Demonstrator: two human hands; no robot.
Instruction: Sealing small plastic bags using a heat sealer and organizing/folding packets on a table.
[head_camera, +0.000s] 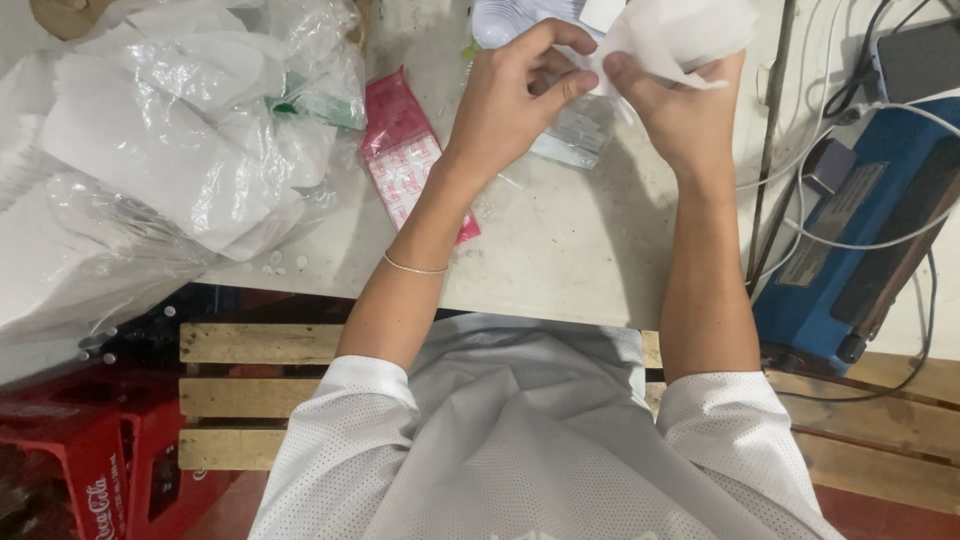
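Note:
My left hand (515, 95) and my right hand (680, 105) are raised together over the far part of a white table (560, 250). Both pinch the edge of a thin white bag or sheet (680, 35), fingertips nearly touching at its lower corner. The sheet rises to the top of the view. A thin bracelet circles my left wrist. Behind the hands lie clear plastic packets (575, 135), partly hidden.
A heap of clear and white plastic bags (170, 150) fills the left. A pink packet (405, 150) lies beside it. A blue machine (850, 240) with cables stands at the right. Red crates (80, 460) and wooden slats (240, 390) sit below the table.

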